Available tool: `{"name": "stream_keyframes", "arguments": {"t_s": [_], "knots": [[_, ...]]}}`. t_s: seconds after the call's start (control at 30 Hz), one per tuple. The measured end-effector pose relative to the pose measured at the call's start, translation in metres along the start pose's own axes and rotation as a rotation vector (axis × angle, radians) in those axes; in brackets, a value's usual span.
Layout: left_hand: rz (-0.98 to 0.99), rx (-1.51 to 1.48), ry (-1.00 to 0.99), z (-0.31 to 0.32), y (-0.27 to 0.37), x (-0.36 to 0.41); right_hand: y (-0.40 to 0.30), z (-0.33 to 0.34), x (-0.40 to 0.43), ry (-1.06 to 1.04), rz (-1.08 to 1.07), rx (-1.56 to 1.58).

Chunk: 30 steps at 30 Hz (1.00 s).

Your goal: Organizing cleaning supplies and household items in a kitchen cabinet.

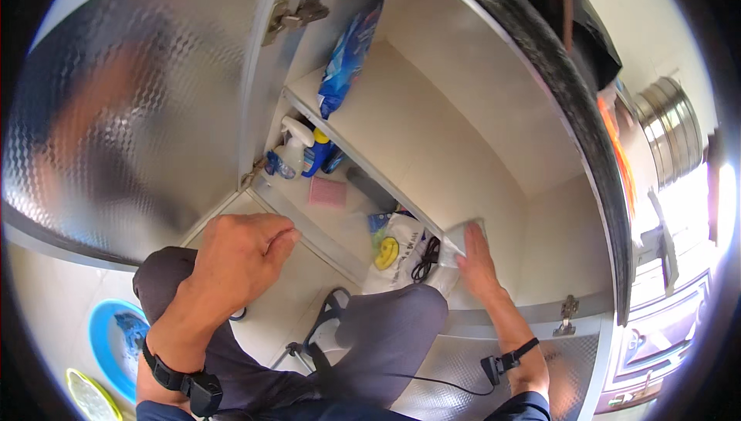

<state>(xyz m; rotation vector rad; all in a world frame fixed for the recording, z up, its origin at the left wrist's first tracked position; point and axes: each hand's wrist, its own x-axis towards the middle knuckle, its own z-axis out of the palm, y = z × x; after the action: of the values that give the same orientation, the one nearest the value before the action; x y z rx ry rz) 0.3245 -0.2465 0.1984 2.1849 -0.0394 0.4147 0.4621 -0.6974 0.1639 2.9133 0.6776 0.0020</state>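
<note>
My right hand (479, 262) presses a pale, thin cloth (457, 243) against the front edge of the cabinet shelf (405, 192), at its right part. My left hand (246, 253) is raised before the cabinet, fingers curled closed, with nothing seen in it. A blue plastic packet (349, 59) stands on the shelf at the far left. Below the shelf are a spray bottle (293, 149), a blue bottle with a yellow cap (316, 152), a pink sponge cloth (327, 191), a white printed bag (399, 247) and a coiled black cable (426, 260).
Open metal-faced doors stand left (145, 120) and lower right (509, 363). A dark countertop edge (556, 91) curves above the cabinet. A blue basin (101, 340) holding a wet cloth and a green-rimmed bowl (90, 395) sit on the floor at lower left.
</note>
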Motion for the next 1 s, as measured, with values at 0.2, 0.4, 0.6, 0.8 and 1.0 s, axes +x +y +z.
{"name": "stream_keyframes", "arguments": {"t_s": [0.2, 0.4, 0.6, 0.8, 1.0], "knots": [[-0.014, -0.085, -0.020, -0.002, 0.010, 0.006, -0.143, -0.004, 0.160, 0.127, -0.237, 0.111], [0.025, -0.016, -0.055, 0.039, 0.014, 0.015, -0.204, 0.001, 0.225, 0.346, -0.296, 0.040], [0.030, -0.006, -0.047, 0.042, 0.019, 0.012, -0.104, 0.006, 0.116, 0.271, -0.283, 0.124], [0.051, -0.090, -0.010, 0.017, 0.018, 0.007, 0.016, -0.004, -0.031, 0.035, 0.016, -0.075], [0.091, -0.066, -0.006, 0.012, 0.018, 0.013, -0.050, 0.006, 0.055, 0.108, -0.063, 0.015]]}}
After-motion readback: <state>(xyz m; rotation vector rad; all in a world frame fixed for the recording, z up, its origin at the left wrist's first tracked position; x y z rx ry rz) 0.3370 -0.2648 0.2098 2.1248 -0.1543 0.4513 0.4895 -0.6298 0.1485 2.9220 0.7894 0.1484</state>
